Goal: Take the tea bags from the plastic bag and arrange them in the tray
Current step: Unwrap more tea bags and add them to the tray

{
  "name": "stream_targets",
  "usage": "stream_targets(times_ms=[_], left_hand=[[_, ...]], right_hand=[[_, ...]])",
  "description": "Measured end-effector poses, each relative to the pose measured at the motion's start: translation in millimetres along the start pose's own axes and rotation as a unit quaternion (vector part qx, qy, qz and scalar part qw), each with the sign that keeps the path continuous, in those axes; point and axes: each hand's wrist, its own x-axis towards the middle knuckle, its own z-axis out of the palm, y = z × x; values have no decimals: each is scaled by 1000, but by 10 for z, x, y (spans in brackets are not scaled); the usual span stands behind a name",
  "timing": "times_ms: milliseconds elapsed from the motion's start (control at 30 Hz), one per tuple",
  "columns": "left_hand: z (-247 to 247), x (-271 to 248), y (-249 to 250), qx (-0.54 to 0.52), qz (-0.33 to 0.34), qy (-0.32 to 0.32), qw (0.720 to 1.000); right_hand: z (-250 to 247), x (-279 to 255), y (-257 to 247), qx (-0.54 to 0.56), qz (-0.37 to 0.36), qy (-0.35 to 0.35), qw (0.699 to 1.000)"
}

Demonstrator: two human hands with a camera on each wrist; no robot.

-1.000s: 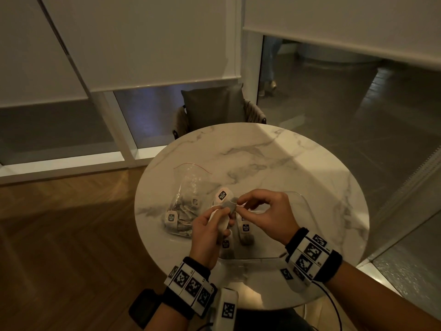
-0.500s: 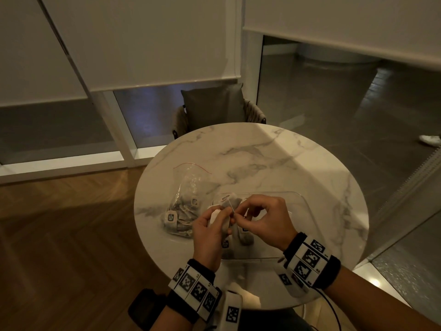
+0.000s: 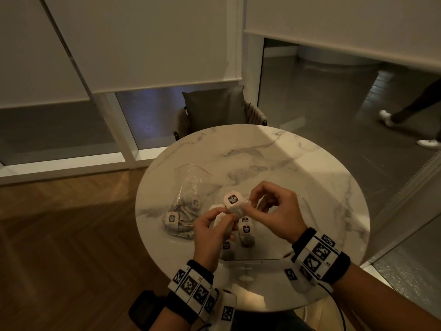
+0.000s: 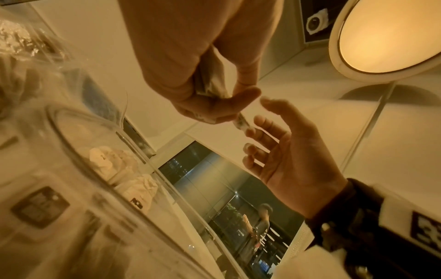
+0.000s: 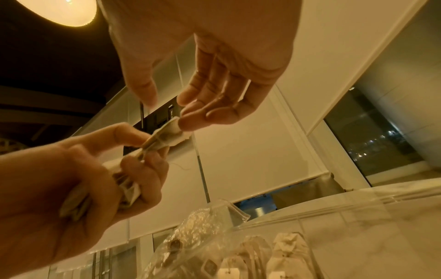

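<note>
Pinching the light, soft tea bag (image 3: 235,207) between both hands' fingers (image 3: 256,203), grip its paper body, not the string.

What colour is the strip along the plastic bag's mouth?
Red, a thin line along the plastic bag's open top edge; head view shows it best.

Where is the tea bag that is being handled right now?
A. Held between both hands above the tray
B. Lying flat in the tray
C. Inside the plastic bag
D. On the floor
A: the left hand and right hand hold the tea bag over the tray.
</note>
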Motion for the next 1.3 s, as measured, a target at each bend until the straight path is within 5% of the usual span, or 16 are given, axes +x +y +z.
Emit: stream_targets(times_ms=[100,200,467,833,1033,1300], left_hand=[[-11,-30,41,23,12,-46,999],[-13,-39,65,39,23,-74,996],[-32,0,29,73,33,-76,994],[-95,10,-19,6,6,-58,998],[-89,9,11,0,26,-25,999],[-85,17,52,-6,44,-28,999]], right_hand=[[-65,91,-20,65,66,39,995],[-127,132,-2,58,111,-31,992],[-161,149,13,57,91,-132,985],[-42,176,-25,93,68,-31,993],[-22,132,35,49,130,-124,983],[13,116,41,66,133,-113,983]])
